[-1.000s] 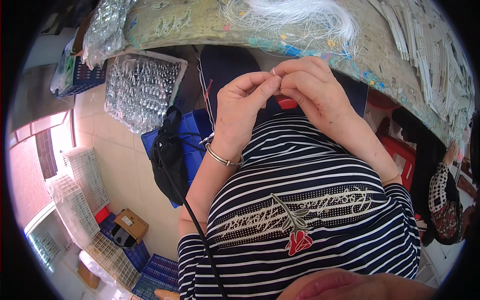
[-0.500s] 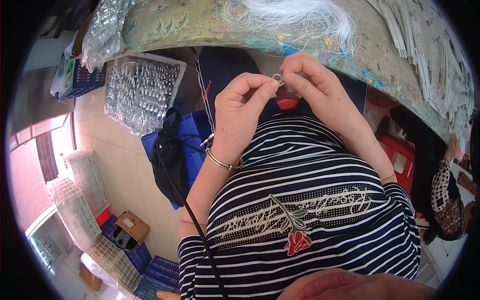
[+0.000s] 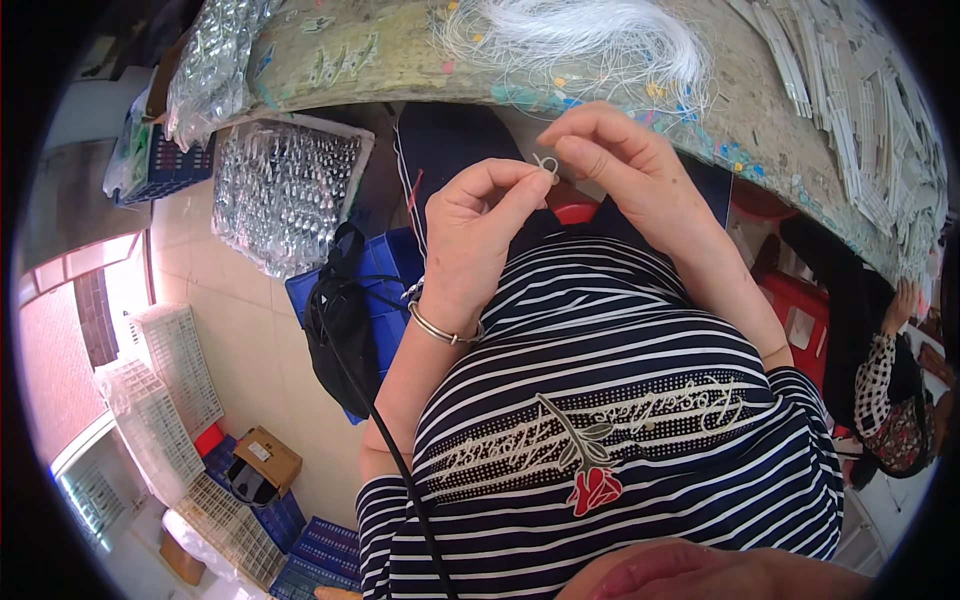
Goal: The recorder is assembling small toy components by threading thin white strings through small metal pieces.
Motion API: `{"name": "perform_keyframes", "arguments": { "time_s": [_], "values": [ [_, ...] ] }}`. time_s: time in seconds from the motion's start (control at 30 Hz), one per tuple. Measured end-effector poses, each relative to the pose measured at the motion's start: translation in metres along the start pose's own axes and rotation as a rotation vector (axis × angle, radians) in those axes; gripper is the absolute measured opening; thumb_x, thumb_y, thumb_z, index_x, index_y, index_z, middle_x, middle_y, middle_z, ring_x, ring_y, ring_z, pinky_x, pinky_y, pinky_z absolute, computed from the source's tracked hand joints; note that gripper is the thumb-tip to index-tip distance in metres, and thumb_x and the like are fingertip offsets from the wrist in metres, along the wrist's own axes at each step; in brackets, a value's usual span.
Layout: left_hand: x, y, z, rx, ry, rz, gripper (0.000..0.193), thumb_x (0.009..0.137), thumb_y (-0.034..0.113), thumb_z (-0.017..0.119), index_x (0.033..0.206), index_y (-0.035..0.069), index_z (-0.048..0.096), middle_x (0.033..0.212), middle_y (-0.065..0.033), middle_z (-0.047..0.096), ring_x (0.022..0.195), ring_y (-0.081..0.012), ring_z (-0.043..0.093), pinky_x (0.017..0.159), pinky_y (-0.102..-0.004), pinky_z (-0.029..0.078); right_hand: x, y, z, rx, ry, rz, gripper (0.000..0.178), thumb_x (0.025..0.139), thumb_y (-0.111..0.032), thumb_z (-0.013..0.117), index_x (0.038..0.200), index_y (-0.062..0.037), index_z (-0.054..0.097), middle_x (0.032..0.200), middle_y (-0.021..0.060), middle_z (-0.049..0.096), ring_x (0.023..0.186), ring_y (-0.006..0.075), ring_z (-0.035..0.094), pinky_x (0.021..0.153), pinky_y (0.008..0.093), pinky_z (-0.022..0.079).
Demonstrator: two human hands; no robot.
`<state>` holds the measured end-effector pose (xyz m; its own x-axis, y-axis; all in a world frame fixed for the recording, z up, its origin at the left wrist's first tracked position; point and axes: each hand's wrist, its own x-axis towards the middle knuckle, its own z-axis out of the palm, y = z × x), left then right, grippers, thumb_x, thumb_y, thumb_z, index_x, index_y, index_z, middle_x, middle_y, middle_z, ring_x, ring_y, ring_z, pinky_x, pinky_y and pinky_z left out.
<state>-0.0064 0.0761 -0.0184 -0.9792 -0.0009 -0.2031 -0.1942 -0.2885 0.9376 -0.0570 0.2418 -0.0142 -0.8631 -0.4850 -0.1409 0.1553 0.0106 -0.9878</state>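
Note:
A small loop of thin white cord stands up from the fingertips of my left hand. Its thumb and index finger are closed in a pinch on the cord, and a short end crosses at the loop's side. Just beyond and to the right, my right hand hovers with curled fingers, its thumb and index finger apart and seemingly holding nothing. Both hands are in front of my body, below the edge of the worktable. On that table lies a bundle of white cords.
Many flat whitish strips lie on the table's right side. Left are clear plastic packs, a tray of shiny pieces, a blue crate and a black bag. Another person's sleeve shows at far right.
My right fingertips have come away from the cord loop and parted a little. My left hand has dropped slightly and keeps its pinch.

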Motion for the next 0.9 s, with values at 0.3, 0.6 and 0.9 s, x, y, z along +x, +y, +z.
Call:
{"name": "perform_keyframes", "arguments": {
  "time_s": [0.3,0.6,0.9],
  "values": [
    [0.003,-0.011,-0.006,0.224,0.013,0.183,0.007,0.083,0.004,0.065,0.088,0.0,0.066,0.079,0.0004,0.062,0.071,-0.0043,0.054,0.065,-0.0177,0.044,-0.009,-0.005,0.004,-0.491,0.085,-0.367,0.009,0.085,-0.003,0.06,0.094,-0.0019,0.063,0.09,0.0035,0.053,0.075,0.0089,0.053,0.065,0.0195,0.042],
    [0.003,-0.015,-0.006,0.369,-0.012,0.323,0.005,0.081,0.002,0.065,0.086,0.0,0.064,0.08,-0.0031,0.06,0.063,-0.0061,0.051,0.06,-0.0198,0.041,-0.009,0.0,0.003,-0.645,0.13,-0.473,0.011,0.079,-0.001,0.065,0.09,-0.0012,0.065,0.087,0.0056,0.055,0.069,0.0113,0.055,0.06,0.0219,0.045],
    [0.001,-0.015,-0.004,0.777,0.013,0.487,0.007,0.081,-0.001,0.064,0.088,-0.001,0.063,0.078,-0.0021,0.061,0.065,-0.0078,0.053,0.061,-0.0197,0.042,-0.007,0.003,0.006,-0.773,0.164,-0.475,0.008,0.075,0.001,0.065,0.081,-0.0018,0.061,0.081,0.0056,0.054,0.069,0.0127,0.057,0.059,0.0228,0.045]
  ]
}}
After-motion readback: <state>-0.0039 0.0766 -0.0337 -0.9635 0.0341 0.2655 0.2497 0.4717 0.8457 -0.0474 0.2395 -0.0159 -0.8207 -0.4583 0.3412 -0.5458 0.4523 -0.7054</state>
